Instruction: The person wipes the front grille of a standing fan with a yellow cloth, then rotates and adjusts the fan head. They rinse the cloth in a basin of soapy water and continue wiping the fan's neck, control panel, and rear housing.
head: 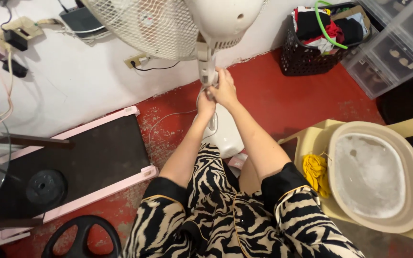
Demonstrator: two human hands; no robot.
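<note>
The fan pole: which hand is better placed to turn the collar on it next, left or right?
Probably the right hand. It wraps the pole's collar just below the fan head, higher up. The left hand sits lower on the pole, above the white base, better for steadying.

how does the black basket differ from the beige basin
The black basket stands on the red floor by the wall; the beige basin rests on a plastic chair. The basket has perforated dark walls and is crammed with clothes; the basin has solid pale walls and holds only a whitish, foamy-looking film. Both are open-topped plastic containers.
</note>
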